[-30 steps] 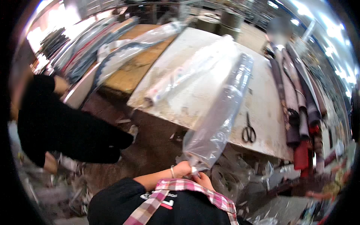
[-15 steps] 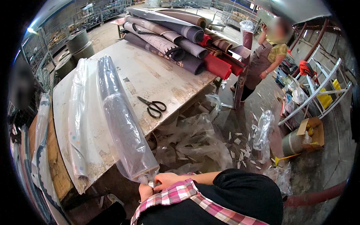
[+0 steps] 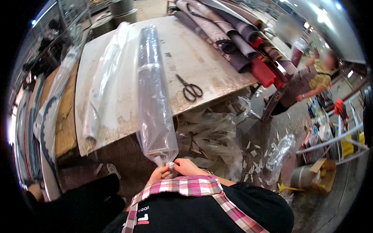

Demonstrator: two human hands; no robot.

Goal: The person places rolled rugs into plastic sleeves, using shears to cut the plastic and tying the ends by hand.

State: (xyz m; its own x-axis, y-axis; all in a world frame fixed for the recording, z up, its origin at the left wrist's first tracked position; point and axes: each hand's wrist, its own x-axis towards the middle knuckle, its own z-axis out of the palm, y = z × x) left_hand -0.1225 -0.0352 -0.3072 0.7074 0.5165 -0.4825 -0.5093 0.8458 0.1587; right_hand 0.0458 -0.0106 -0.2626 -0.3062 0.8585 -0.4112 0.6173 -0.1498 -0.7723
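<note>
A long dark-grey roll in a clear plastic sleeve (image 3: pixel 154 99) lies over the table, its near end sticking out past the front edge towards me. At that end the loose plastic is gathered into a twisted, bunched neck. My left hand (image 3: pixel 157 175) is closed on the neck from the left. Pressed in from the right, my right hand (image 3: pixel 187 167) pinches the same crumpled plastic, fingertips close to the left ones. Black-handled scissors (image 3: pixel 189 89) rest on the table right of the roll. Left of it lies a paler plastic-wrapped roll (image 3: pixel 105 81).
Rolled mats (image 3: pixel 233 42) are piled at the table's (image 3: pixel 194 35) far right. A person (image 3: pixel 307 83) stands beyond the right edge. Loose plastic film (image 3: pixel 217 136) and white scraps litter the floor. A metal rack (image 3: pixel 338 136) and a cardboard box (image 3: pixel 325 176) stand at right; wrapped rolls lean at left.
My view has turned, so table and rolls appear shifted and more upright. Both hands stay on the sleeve's end; the right hand has drawn slightly back from over the left, baring the bunched plastic.
</note>
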